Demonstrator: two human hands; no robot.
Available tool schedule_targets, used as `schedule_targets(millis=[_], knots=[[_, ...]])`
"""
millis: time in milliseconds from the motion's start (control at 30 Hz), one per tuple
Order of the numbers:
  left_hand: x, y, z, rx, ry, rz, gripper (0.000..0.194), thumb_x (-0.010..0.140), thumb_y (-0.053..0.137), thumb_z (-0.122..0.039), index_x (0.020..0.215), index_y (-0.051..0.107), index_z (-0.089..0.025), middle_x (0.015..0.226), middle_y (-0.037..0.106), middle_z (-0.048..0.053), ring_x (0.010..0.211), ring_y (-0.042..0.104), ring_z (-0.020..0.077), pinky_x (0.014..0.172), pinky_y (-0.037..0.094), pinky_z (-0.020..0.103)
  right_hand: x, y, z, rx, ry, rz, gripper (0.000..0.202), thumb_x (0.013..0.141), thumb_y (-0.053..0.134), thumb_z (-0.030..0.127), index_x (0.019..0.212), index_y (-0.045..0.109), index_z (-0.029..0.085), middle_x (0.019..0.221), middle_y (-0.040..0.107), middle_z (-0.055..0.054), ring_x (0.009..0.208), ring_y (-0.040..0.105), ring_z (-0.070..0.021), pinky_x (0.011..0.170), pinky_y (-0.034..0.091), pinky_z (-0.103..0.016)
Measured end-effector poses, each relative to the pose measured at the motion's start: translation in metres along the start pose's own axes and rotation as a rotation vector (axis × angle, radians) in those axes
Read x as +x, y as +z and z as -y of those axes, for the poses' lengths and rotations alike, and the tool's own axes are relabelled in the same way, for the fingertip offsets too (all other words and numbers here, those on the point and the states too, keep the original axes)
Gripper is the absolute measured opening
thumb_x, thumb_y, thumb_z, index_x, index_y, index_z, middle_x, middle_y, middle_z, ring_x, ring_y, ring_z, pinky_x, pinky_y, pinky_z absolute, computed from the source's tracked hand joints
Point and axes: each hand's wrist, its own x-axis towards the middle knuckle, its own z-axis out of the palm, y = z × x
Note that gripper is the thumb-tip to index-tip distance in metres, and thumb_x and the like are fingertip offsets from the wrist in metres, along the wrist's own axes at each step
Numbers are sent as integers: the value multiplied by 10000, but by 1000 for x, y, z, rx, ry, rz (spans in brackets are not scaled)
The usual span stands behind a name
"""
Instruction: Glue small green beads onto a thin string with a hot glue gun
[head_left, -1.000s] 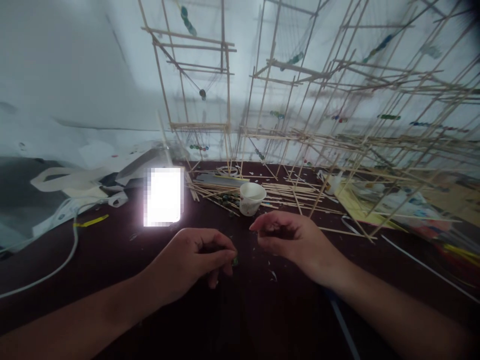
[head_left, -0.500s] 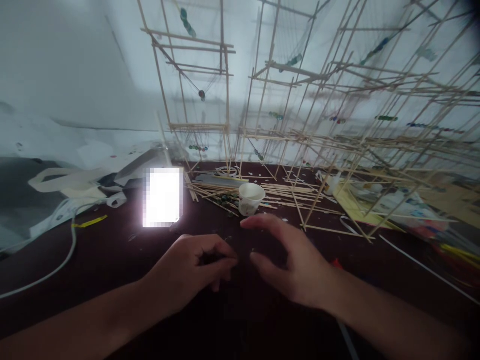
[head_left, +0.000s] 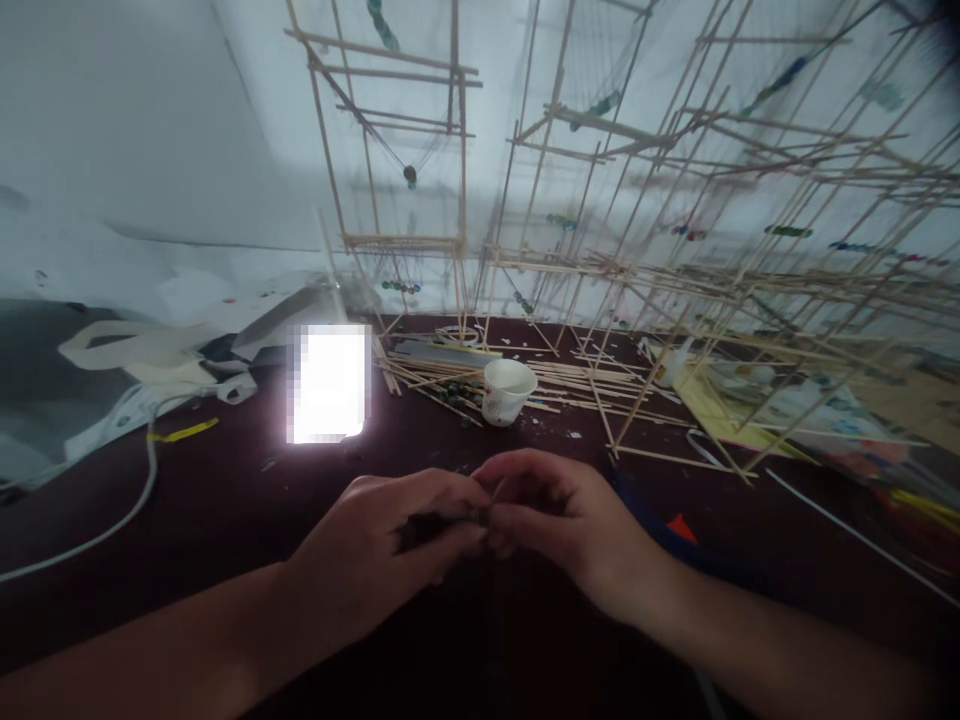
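My left hand [head_left: 409,525] is closed in a pinch over the dark table [head_left: 420,660], its thumb and fingers reaching to the right. Against its fingertips come those of my right hand [head_left: 566,520], also curled into a pinch. Something tiny may sit where the fingertips meet, but it is too small and dim to make out. Just beyond the hands stands a white paper cup [head_left: 508,400], upright, its inside contents not visible. Several dark marbles [head_left: 454,390] lie left of the cup beside a spread of thin wooden sticks [head_left: 592,385].
Tall stick frames [head_left: 461,170] with strung marbles rise behind and to the right. A glaring, pixelated bright rectangle [head_left: 330,385] stands at left, near a white cable [head_left: 154,470]. A red-tipped object [head_left: 681,528] lies past my right wrist; plastic bags [head_left: 810,400] sit at right.
My right hand has moved left and its spread thumb and finger have closed, meeting my left fingertips. The left hand keeps its pinch. The view has shifted slightly.
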Motion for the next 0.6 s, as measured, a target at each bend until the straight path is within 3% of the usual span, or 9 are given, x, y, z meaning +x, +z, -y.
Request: schedule_targets(millis=[100, 200, 367, 600], knots=[[1, -1, 0, -37, -39, -69, 322, 896, 764, -306, 1217, 770, -278, 918, 849, -21, 603, 721, 115, 545, 556, 177, 3, -5, 2, 7, -50, -49, 222, 831, 820, 147, 1039, 779, 216, 708, 741, 67, 643, 676, -75, 633, 531, -185], [1, -3, -1, -33, -38, -141, 390, 858, 817, -296, 1242, 754, -294, 893, 833, -37, 665, 755, 124, 597, 580, 170, 2, -9, 4, 6, -116, -148, 203, 832, 827, 159, 1019, 803, 232, 691, 738, 70, 643, 684, -71, 626, 532, -170], [4, -4, -1, -51, -27, -172, 323, 862, 823, -275, 1179, 762, -290, 749, 767, -84, 581, 719, 98, 568, 562, 153, 1, -10, 6, 4, -179, -251, 193, 792, 852, 150, 955, 822, 247, 663, 725, 75, 626, 695, -75, 621, 546, -169], [5, -2, 0, 5, -41, -225, 143, 876, 811, -339, 1011, 843, -302, 861, 831, -52, 567, 681, 96, 556, 561, 175, 0, -11, 4, 26, -159, -218, 211, 805, 851, 149, 980, 834, 266, 691, 712, 76, 644, 696, -79, 636, 560, -181]])
